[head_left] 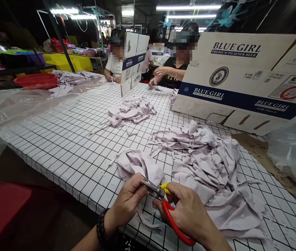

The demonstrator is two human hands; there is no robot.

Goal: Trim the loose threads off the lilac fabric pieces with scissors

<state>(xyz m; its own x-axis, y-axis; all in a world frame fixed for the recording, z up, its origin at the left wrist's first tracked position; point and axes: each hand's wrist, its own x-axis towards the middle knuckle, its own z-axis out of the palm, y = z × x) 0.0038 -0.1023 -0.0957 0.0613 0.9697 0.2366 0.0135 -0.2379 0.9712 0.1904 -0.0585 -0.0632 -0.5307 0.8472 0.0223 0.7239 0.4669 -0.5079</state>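
My left hand [129, 198] pinches a pale lilac fabric piece [144, 167] at the table's near edge. My right hand [187, 212] grips red-handled scissors [169, 211], whose blades meet the cloth right by my left fingers. A thin cut strip [148, 221] hangs below the hands. To the right lies a big heap of the same lilac fabric pieces [211, 167]. All of it rests on a white table cover with a black grid [66, 139].
A smaller lilac pile [132, 109] sits mid-table. Blue Girl cardboard boxes [244, 76] stand at right and another carton [133, 59] at the far middle. Two people work opposite. A red basin [36, 80], clear plastic sheeting [12, 104] and a plastic bag [294, 146] flank the table.
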